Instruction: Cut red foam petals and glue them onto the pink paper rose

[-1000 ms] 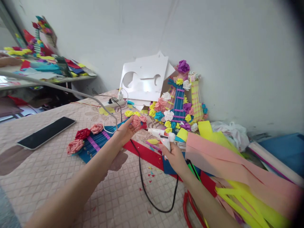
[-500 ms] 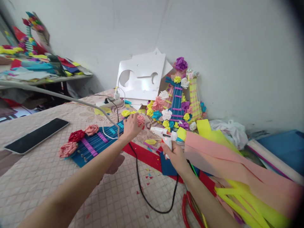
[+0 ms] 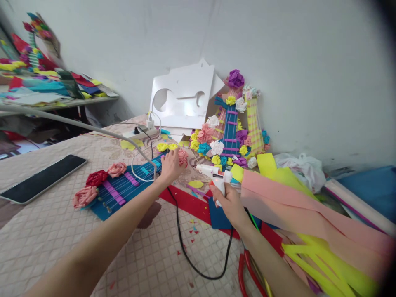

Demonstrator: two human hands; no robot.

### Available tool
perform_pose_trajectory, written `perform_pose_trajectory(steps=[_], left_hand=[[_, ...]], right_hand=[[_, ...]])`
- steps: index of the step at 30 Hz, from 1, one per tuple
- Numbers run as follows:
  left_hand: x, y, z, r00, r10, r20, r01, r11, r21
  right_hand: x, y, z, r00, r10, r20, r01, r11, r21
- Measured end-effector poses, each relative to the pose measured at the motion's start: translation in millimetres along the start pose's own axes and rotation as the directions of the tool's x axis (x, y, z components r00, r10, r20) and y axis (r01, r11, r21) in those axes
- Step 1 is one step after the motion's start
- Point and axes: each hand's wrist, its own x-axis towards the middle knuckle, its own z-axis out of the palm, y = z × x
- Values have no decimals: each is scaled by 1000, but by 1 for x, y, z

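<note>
My left hand [image 3: 170,166] is closed on a pink paper flower [image 3: 183,156] and presses it against the upper end of a blue foam guitar shape [image 3: 123,187] lying flat on the bed. That shape carries magenta bars, thin strings and three rolled flowers, red and pink [image 3: 95,179]. My right hand [image 3: 230,204] grips a white hot glue gun [image 3: 213,175] with its nozzle pointing left toward the pink flower, a short gap between them. The gun's black cord [image 3: 185,247] loops over the bedcover.
A finished flower-covered guitar craft [image 3: 230,126] leans on the wall by white cut-out board [image 3: 182,99]. A power strip [image 3: 140,133], a dark tablet [image 3: 40,178], pink and yellow foam sheets [image 3: 309,214], red scissors handles [image 3: 247,272] and a cluttered shelf [image 3: 46,88] surround the work.
My left hand turned from palm-up holding the pink flower to pressing it down on the blue guitar shape. The glue gun stayed close by, shifting slightly. The view drifted a little.
</note>
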Motion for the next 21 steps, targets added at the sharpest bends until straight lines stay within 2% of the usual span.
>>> perform_pose_trajectory(steps=[9, 21], left_hand=[[1, -1, 0, 1000, -1, 2, 0, 999, 44], [1, -6, 0, 998, 65, 21, -66, 996, 67]], right_hand=[[0, 2, 1, 1000, -13, 4, 13, 1000, 13], [-1, 4, 1, 1000, -14, 7, 14, 1000, 11]])
